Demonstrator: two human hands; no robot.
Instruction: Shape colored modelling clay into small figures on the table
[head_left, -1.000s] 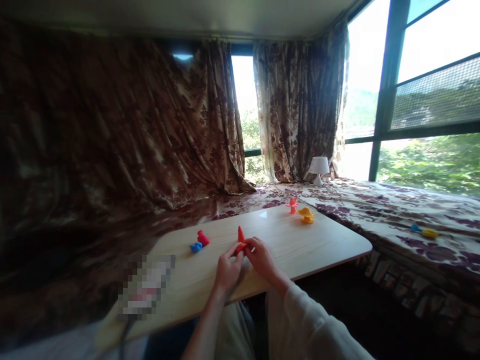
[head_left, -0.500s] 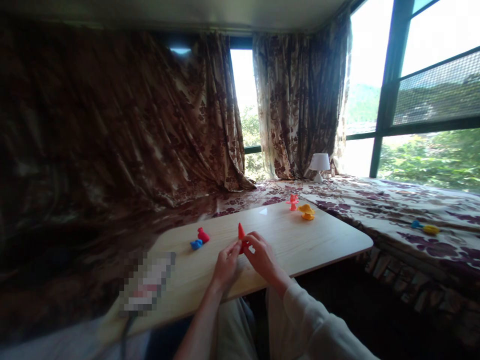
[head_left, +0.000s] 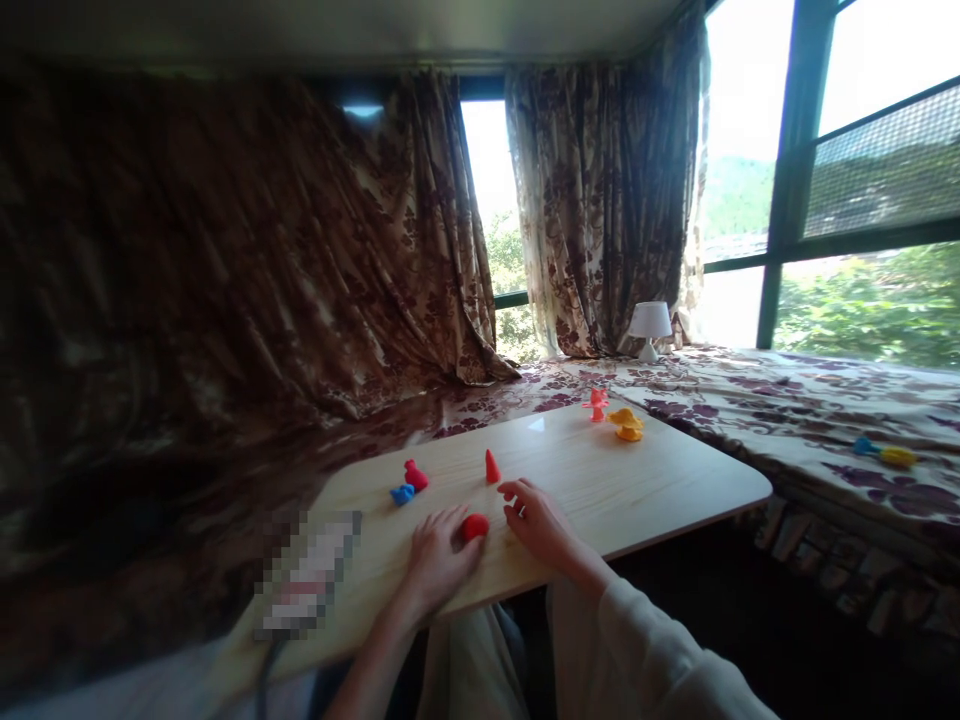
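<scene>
A red cone-shaped piece [head_left: 492, 467] stands upright on the table, tip up. In front of it a round red lump [head_left: 475, 527], perhaps modelling clay, rests near the table's front edge. My left hand [head_left: 441, 552] lies on the table just left of the lump. Its fingers are stretched out and the thumb reaches along the lump's near side, seemingly touching it. To the right, my right hand [head_left: 537, 520] hovers with fingers loosely apart, holding nothing. Its fingertips are a little to the right of and below the cone.
Blue [head_left: 402, 494] and crimson [head_left: 415, 475] pieces sit left on the wooden table [head_left: 555, 480]. Pink [head_left: 597, 404] and yellow [head_left: 626, 424] figures stand at the back right. A blurred-out object [head_left: 311, 575] with a cable lies left. A lamp [head_left: 649, 328] stands on the patterned bed.
Both hands held the red cone and red material together. Now the cone stands alone, the red lump lies beside my left hand, and my hands have moved apart. The view has shifted slightly.
</scene>
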